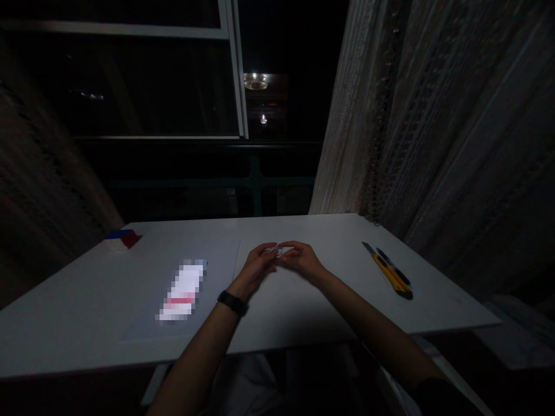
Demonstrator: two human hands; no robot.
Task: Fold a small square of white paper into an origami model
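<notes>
My left hand (255, 267) and my right hand (302, 258) meet over the middle of a white table (303, 312). Both have their fingers curled in a pinch around a small pale crumpled thing (274, 250) held between the fingertips; it is too small and dim to name. A dark watch sits on my left wrist (232, 302). The hands hover just above or on the tabletop.
A yellow utility knife (387, 273) and a dark pen (393, 267) lie at the right. A blurred white and red item (182, 290) lies on a grey sheet (143, 312) at the left. A blue and red block (124, 237) sits at the far left corner. Curtains hang right; a dark window is behind.
</notes>
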